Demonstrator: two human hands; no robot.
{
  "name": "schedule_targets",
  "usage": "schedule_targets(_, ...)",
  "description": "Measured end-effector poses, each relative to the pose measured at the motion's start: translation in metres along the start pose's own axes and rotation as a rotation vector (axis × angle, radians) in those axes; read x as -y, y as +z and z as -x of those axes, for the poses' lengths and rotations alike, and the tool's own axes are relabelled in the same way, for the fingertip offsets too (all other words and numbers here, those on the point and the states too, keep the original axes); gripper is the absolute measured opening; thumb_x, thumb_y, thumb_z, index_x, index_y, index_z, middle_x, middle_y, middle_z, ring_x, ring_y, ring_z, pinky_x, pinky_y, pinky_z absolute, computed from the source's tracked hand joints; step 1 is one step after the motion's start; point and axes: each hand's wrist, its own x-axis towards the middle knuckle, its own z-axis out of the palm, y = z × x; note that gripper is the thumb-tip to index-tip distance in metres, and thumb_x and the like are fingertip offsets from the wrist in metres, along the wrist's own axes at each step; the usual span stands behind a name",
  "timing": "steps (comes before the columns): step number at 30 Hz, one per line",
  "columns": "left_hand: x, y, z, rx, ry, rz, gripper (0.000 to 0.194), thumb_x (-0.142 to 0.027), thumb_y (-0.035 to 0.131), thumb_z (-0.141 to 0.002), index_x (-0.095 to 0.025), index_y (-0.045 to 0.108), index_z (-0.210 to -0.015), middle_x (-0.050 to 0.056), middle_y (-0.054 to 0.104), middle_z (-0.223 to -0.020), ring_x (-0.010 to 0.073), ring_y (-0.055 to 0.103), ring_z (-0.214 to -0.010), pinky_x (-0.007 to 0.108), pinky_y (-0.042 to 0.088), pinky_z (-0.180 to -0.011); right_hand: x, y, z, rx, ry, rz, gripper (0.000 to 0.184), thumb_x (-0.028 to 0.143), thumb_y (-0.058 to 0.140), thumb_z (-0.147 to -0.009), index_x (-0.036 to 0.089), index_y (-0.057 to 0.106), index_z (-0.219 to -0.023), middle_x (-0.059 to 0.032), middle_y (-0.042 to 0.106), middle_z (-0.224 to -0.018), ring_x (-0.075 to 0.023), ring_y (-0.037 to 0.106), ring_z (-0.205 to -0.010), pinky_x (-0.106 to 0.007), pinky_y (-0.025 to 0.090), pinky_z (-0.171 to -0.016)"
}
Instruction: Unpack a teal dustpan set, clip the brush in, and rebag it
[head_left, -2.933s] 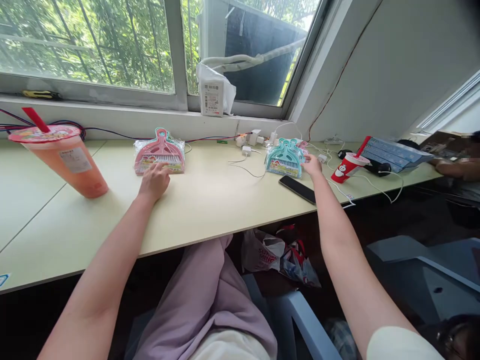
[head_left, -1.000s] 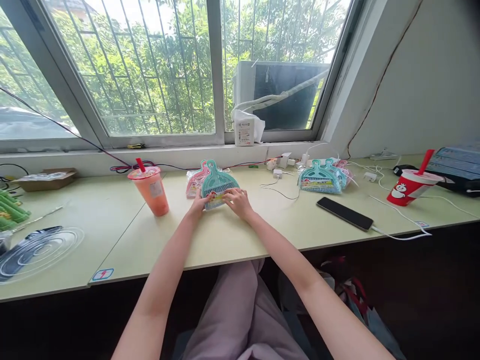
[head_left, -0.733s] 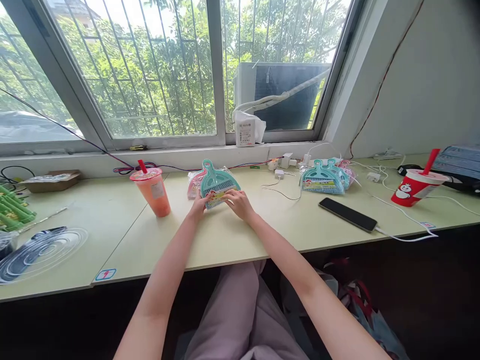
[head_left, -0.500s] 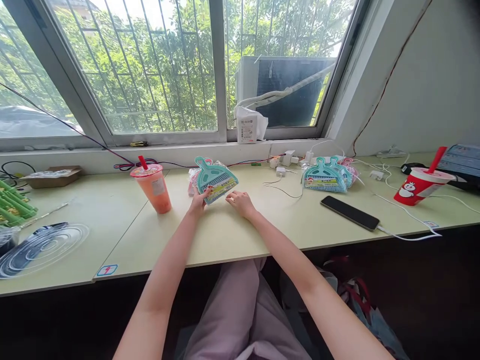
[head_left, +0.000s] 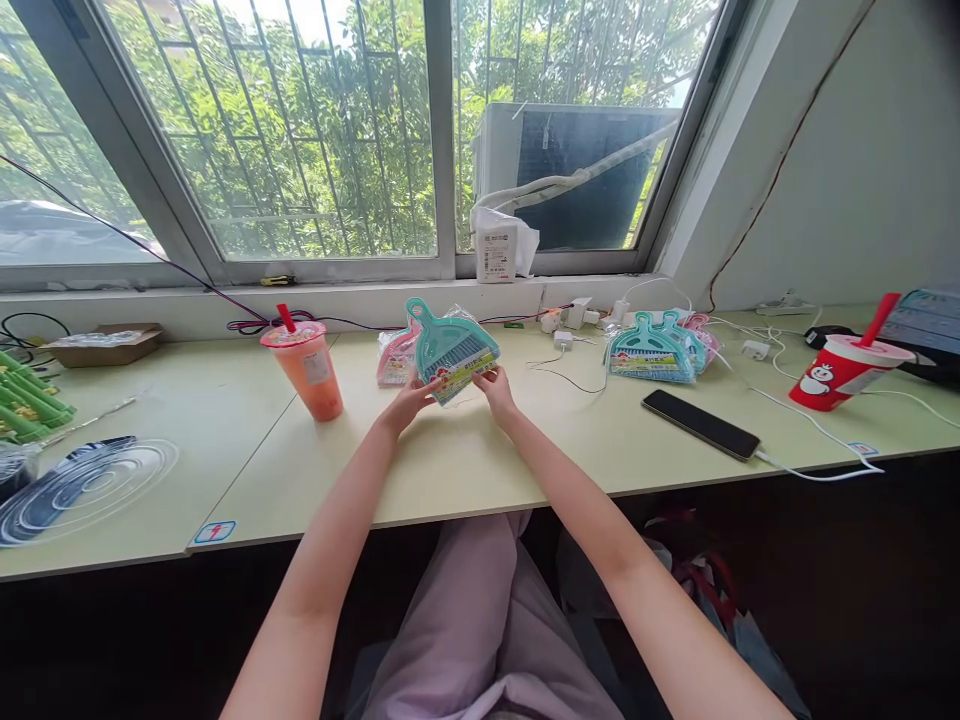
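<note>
Both hands, left (head_left: pixel 409 402) and right (head_left: pixel 496 392), clamped on teal dustpan set (head_left: pixel 455 350), tilted. Pink set (head_left: pixel 397 355) behind it on table (head_left: pixel 480 460).

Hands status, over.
Both hands, left and right, on teal dustpan set. Pink set close behind. Orange drink left, clear of hands.

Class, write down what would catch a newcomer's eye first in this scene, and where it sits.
The teal dustpan set, held up by both hands at the middle of the table, probably draws the eye first. Next come two bright cups: the tall orange drink to its left, and the red cup at the far right, beyond the black phone.
</note>
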Motion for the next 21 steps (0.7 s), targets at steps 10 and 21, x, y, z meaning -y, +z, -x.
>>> schedule_targets(10, 0.012, -0.017, -0.028, -0.464, -0.057, 0.092, 0.032, -0.043, 0.064, -0.095, -0.019, 0.068, -0.116, 0.01, 0.075, -0.103, 0.0238, 0.072, -0.099, 0.038, 0.059, -0.086, 0.013, -0.008, 0.0, -0.004, 0.054, -0.077, 0.034, 0.008, 0.084, -0.072, 0.02, 0.061, -0.094, -0.0011, 0.074, -0.082, -0.0175, 0.074, -0.082, -0.038, 0.065, -0.091)
schedule_targets(21, -0.002, -0.05, -0.018, -0.872, 0.023, 0.065, 0.048, -0.041, 0.024, -0.109, -0.023, 0.054, -0.142, 0.011, 0.073, -0.118, 0.0133, 0.073, -0.086, 0.021, 0.056, -0.069, 0.022, -0.019, -0.003, -0.084, 0.118, -0.118, 0.03, 0.0, 0.079, -0.073, 0.018, 0.064, -0.091, -0.0013, 0.075, -0.08, -0.0171, 0.074, -0.079, -0.039, 0.065, -0.093)
